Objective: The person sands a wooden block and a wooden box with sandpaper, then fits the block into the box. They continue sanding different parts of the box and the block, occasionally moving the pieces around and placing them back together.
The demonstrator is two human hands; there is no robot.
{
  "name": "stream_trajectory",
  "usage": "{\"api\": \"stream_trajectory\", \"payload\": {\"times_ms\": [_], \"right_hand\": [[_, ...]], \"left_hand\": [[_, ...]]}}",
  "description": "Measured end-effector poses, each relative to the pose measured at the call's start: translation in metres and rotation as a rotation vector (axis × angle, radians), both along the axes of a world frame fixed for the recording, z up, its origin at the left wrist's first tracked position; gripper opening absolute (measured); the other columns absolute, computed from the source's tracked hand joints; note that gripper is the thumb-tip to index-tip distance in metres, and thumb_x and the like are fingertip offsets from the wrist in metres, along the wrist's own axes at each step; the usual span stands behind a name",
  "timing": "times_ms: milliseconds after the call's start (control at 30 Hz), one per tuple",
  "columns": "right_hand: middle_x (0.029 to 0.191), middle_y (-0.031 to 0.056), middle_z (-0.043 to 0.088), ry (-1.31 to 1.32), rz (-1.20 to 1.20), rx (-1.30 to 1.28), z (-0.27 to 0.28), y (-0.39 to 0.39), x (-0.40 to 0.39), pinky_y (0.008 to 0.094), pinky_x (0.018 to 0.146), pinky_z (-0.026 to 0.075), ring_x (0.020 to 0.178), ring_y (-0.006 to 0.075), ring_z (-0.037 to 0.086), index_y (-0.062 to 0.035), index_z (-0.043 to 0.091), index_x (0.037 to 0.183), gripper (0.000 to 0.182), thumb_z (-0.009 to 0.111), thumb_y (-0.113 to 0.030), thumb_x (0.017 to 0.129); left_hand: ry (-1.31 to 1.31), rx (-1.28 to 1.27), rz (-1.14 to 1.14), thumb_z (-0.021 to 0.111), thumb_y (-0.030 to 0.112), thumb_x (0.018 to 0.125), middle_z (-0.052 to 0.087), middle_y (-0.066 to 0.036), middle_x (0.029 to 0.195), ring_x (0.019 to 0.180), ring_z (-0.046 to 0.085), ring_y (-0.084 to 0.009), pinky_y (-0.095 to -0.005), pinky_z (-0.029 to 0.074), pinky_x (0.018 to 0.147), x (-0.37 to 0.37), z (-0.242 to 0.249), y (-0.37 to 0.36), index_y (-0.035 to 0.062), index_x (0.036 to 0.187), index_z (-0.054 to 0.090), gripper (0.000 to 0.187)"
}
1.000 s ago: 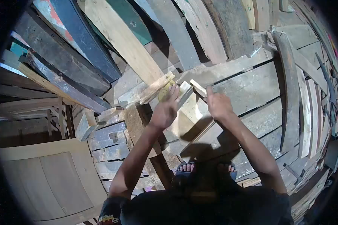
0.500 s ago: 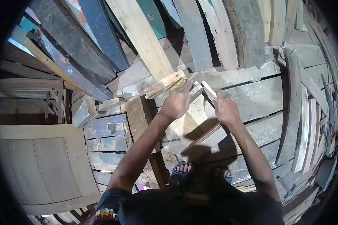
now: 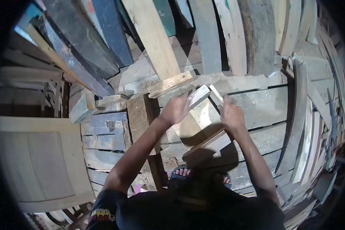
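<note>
Near the middle of the head view, my left hand (image 3: 175, 110) is closed around a short pale wood piece (image 3: 199, 96) that points up and to the right. My right hand (image 3: 232, 114) grips a narrow wood strip (image 3: 216, 94), whose upper end lies close to the end of the left piece. Under my hands are a light board (image 3: 201, 116) and a brown-edged wood block (image 3: 214, 145), partly in shadow. A rough short piece of wood (image 3: 170, 84) rests just beyond my left hand.
Long upright boards (image 3: 151, 36) lean across the back. Wooden slats (image 3: 262, 102) form the surface below. A panelled door (image 3: 38, 165) lies at left, a thick beam (image 3: 138, 119) nearer the middle, and curved planks (image 3: 295, 119) at right. My sandalled feet show below.
My left hand has drawn slightly left and nearer to me, away from the rough short piece. The yellow thing that was by its fingers no longer shows. The view has shifted slightly.
</note>
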State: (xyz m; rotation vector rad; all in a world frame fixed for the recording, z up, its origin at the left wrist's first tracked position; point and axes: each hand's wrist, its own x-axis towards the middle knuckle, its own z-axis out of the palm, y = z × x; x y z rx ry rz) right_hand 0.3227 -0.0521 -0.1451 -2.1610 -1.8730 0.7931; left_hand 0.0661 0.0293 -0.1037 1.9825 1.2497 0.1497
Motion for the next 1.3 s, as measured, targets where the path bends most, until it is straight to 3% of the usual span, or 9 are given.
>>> {"api": "stream_trajectory", "payload": {"times_ms": [67,200,333,400,500,767,900,1033,1300], "right_hand": [[0.091,0.033,0.075,0.001,0.0,0.048,-0.009,-0.001,0.003,0.0669,0.085,0.055,0.09,0.057,0.073,-0.0003,0.051,0.139,0.043,0.06,-0.027,0.107],[0.163,0.0364,0.043,0.134,0.151,0.293,-0.005,0.002,0.007,0.0568,0.123,0.044,0.152,0.053,0.044,0.003,0.036,0.164,0.077,0.074,-0.02,0.101],[0.175,0.0312,0.027,-0.002,0.54,0.002,0.107,0.012,0.01,0.0551,0.132,0.035,0.159,0.051,0.036,0.0015,0.033,0.166,0.083,0.075,-0.031,0.102],[0.175,0.0321,0.026,-0.016,0.651,-0.126,0.147,0.023,0.015,0.0548,0.132,0.035,0.158,0.0507,0.037,0.0019,0.033,0.166,0.083,0.074,-0.033,0.103],[0.169,0.0325,0.041,0.126,0.664,-0.221,0.176,0.05,0.005,0.0506,0.13,0.039,0.154,0.0453,0.048,0.0014,0.032,0.167,0.084,0.074,-0.038,0.105],[0.138,0.011,0.072,1.295,-0.119,-0.023,0.087,0.058,-0.122,0.0344,0.112,0.05,0.127,0.0197,0.065,-0.0037,0.068,0.145,0.043,0.073,-0.028,0.11],[0.12,0.002,0.077,1.283,-0.224,-0.246,0.058,0.028,-0.149,0.0311,0.099,0.055,0.108,0.0124,0.069,-0.0024,0.072,0.138,0.039,0.082,-0.011,0.101],[0.117,0.0054,0.079,0.955,-0.023,-0.29,0.051,0.029,-0.135,0.0313,0.097,0.056,0.106,0.012,0.07,0.001,0.074,0.131,0.03,0.078,-0.015,0.106],[0.128,0.0249,0.077,0.246,0.219,0.524,0.064,0.023,-0.111,0.0456,0.103,0.057,0.12,0.0381,0.075,0.0053,0.074,0.13,0.03,0.067,-0.002,0.101]], "left_hand": [[-0.093,0.092,-0.002,0.053,0.022,0.112,0.071,-0.036,0.114,0.106,0.066,-0.0576,-0.0597,0.055,0.094,-0.004,-0.013,-0.002,0.0007,0.136,0.063,0.034],[-0.191,0.118,0.024,0.051,0.028,0.115,0.071,-0.034,0.108,0.105,0.069,-0.0541,-0.0528,0.056,0.094,-0.027,-0.03,-0.006,0.0005,0.132,0.066,0.035],[-0.394,0.101,0.175,0.054,0.025,0.115,0.077,-0.024,0.106,0.101,0.075,-0.0342,-0.0438,0.058,0.093,-0.062,-0.007,-0.006,-0.0017,0.131,0.069,0.034],[-0.502,0.152,0.35,0.058,0.027,0.115,0.078,-0.01,0.105,0.096,0.07,-0.0126,-0.0335,0.057,0.085,-0.073,0.022,-0.005,-0.0021,0.127,0.071,0.034],[-0.72,-0.201,0.719,0.059,0.033,0.116,0.078,-0.007,0.103,0.091,0.068,-0.0092,-0.0296,0.055,0.08,-0.07,0.06,-0.004,-0.001,0.121,0.074,0.038],[-0.748,-0.03,0.59,0.069,0.026,0.112,0.074,-0.006,0.089,0.085,0.066,-0.0112,-0.0322,0.054,0.076,-0.065,0.023,-0.034,-0.0012,0.117,0.076,0.028],[-0.723,0.26,0.688,0.068,0.021,0.11,0.068,-0.025,0.085,0.081,0.07,-0.025,-0.0414,0.052,0.073,-0.063,-0.012,-0.035,-0.005,0.106,0.075,0.028],[-0.854,0.125,0.764,0.055,0.026,0.117,0.073,-0.017,0.095,0.092,0.068,-0.024,-0.0377,0.053,0.086,-0.056,-0.025,-0.028,-0.0049,0.102,0.075,0.04],[-0.865,-0.155,0.789,0.038,0.034,0.123,0.076,-0.011,0.107,0.104,0.07,-0.0194,-0.0377,0.052,0.098,-0.069,-0.078,-0.055,-0.0038,0.117,0.074,0.053]]}}
